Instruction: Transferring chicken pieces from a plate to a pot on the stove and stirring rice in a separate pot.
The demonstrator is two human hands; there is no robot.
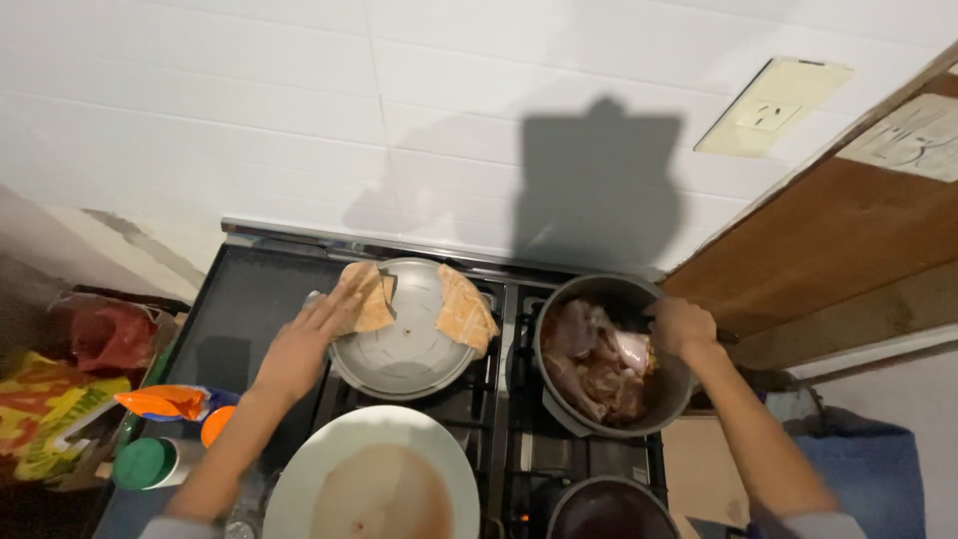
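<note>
My left hand [304, 339] rests on an orange cloth [366, 295] at the left rim of a grey pot lid [404, 334] lying on the stove. A second orange cloth [464, 311] sits on the lid's right rim. My right hand [681, 325] grips the right rim of a dark pot [559, 409] filled with raw meat pieces [597, 361]; what its fingers close on is partly hidden. A white plate [371, 484] with reddish liquid sits near me, below the lid.
A black gas stove [244, 299] stands against a white tiled wall. A second dark pot [609, 509] is at the front right. A green-capped bottle [150, 462] and colourful packets [45, 414] lie at the left. A brown wooden door [838, 245] stands at the right.
</note>
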